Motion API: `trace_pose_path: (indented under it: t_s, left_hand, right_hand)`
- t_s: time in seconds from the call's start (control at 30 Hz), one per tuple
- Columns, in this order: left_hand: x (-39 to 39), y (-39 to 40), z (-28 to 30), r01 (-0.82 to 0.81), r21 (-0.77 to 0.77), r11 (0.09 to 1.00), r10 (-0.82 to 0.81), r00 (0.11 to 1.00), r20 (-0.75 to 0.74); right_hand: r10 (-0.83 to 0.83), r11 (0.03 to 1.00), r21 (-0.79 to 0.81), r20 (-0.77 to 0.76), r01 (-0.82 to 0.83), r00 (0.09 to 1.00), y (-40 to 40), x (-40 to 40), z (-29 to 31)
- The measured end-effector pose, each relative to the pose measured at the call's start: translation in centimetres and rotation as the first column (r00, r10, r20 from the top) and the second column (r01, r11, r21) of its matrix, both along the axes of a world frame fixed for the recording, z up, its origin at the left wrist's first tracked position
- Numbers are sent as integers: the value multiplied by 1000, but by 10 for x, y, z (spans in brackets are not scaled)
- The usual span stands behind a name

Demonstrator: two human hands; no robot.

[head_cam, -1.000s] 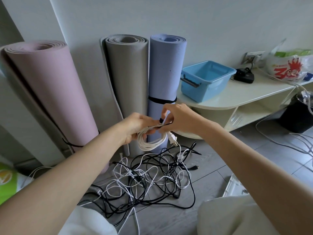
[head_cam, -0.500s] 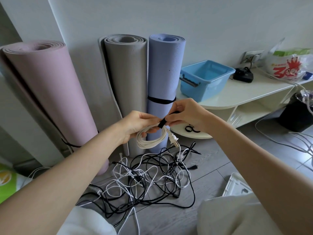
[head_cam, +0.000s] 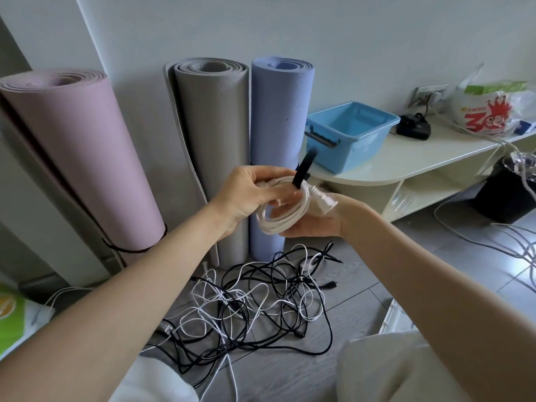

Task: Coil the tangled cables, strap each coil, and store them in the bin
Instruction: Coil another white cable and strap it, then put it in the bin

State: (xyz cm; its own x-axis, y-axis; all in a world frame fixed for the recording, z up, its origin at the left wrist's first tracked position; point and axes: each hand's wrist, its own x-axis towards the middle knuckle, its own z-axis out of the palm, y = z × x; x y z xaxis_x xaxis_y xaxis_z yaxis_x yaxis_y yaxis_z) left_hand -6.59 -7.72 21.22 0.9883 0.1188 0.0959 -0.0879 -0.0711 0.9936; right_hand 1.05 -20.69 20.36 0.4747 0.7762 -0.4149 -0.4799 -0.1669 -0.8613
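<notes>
The left hand (head_cam: 246,195) grips the white coil (head_cam: 282,211), a black strap (head_cam: 303,169) sticking up. The right hand (head_cam: 316,219) cups it beneath, fingers seemingly relaxed. The blue bin (head_cam: 352,134) sits on the shelf (head_cam: 412,161).

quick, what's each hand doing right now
Left hand: grips the white coil and strap.
Right hand: open, cupped under the coil.

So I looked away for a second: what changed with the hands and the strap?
The right hand let go of the black strap and dropped under the white coil, palm up. The strap's free end now sticks upward. The left hand still grips the coil; floor tangle and blue bin unchanged.
</notes>
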Motion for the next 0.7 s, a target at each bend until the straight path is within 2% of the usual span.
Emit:
trace_pose_path:
  t_s: [0.07, 0.17, 0.3, 0.43, 0.5, 0.57, 0.63, 0.7]
  left_hand:
    - [1, -7, 6, -6, -51, 999, 6, 1000, 3]
    - [1, -5, 10, -12, -173, 985, 9, 1000, -17]
    - [3, 11, 4, -88, -108, 990, 85, 996, -33]
    - [6, 20, -6, -153, -32, 988, 152, 988, -37]
    - [7, 20, -8, -161, -9, 987, 161, 986, -52]
    - [8, 18, -9, -170, 6, 985, 170, 984, -60]
    - [10, 15, -11, -185, 10, 983, 185, 980, -67]
    - [12, 12, -13, -196, 40, 980, 198, 978, -65]
  right_hand:
    - [19, 1000, -7, 75, -18, 997, 9, -6, -3]
    - [-53, 998, -35, 159, 60, 986, 3, 3, -4]
    - [-263, 962, 115, 182, 246, 947, -21, 22, 12]
    - [-239, 968, 147, 319, 202, 917, -20, 15, 25]
    - [-173, 985, 83, 509, 152, 843, -15, 8, 24]
    - [-131, 984, 4, 694, 178, 708, -11, 3, 25]
    - [-156, 957, -33, 776, 287, 611, -9, 2, 25]
    - [-165, 934, -55, 810, 353, 563, -4, -1, 22]
